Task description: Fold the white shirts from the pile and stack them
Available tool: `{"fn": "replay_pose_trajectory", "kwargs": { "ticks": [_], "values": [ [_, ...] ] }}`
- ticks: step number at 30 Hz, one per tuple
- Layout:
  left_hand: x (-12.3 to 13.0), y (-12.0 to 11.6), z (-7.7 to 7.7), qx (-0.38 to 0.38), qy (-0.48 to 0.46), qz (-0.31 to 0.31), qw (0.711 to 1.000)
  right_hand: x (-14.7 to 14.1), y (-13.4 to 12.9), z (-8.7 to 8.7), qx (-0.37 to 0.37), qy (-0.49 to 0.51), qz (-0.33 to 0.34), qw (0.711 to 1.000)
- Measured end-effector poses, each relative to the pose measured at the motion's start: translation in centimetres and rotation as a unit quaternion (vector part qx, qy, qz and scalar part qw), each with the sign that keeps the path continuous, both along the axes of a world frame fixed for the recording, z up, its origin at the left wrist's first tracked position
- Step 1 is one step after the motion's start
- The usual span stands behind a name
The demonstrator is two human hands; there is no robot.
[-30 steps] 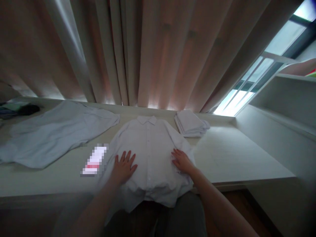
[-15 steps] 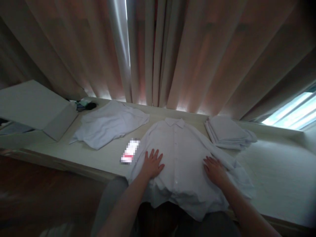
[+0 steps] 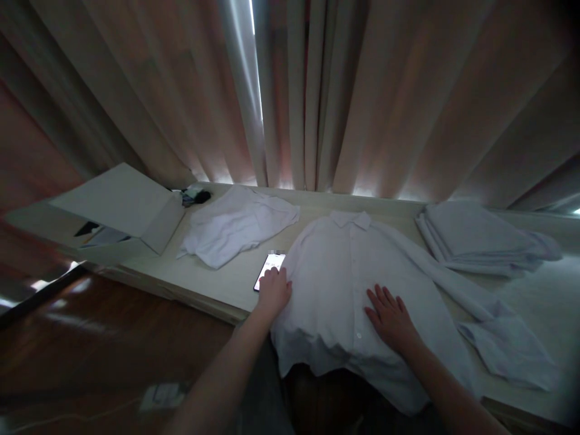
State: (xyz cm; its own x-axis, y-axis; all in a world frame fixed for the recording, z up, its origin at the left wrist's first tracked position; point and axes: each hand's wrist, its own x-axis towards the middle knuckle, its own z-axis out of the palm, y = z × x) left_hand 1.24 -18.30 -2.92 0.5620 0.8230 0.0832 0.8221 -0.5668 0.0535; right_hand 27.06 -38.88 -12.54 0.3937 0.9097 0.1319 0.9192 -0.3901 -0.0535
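A white button-up shirt [image 3: 335,284] lies front up, its collar pointing away from me and its hem hanging over the near edge. My right hand [image 3: 392,320] rests flat on its front, right of the button line, with the fingers extended. At the shirt's left edge is my left hand [image 3: 275,290], palm down, fingers slightly bent and holding nothing that I can see. Its fingers cover the lower part of a lit phone [image 3: 270,263]; whether they touch it I cannot tell. One shirt sleeve [image 3: 507,344] stretches out to the right with a bend.
Another white garment [image 3: 240,223] lies loosely spread at the left of the pale surface [image 3: 212,290]. Folded white cloths [image 3: 475,235] are stacked at the right. An open white box [image 3: 131,205] and small dark items [image 3: 196,194] stand far left. Curtains [image 3: 399,96] hang behind.
My left hand has left the shirt's front for its left edge, beside the phone. My right hand has shifted inward toward the buttons. The view has turned left.
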Motion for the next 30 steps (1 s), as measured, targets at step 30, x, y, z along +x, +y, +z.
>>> {"fn": "replay_pose_trajectory", "kwargs": {
  "ticks": [30],
  "values": [
    [-2.1, 16.4, 15.9, 0.162, 0.013, 0.027, 0.986, 0.9, 0.0, -1.9, 0.039, -0.022, 0.024, 0.999]
  ]
}}
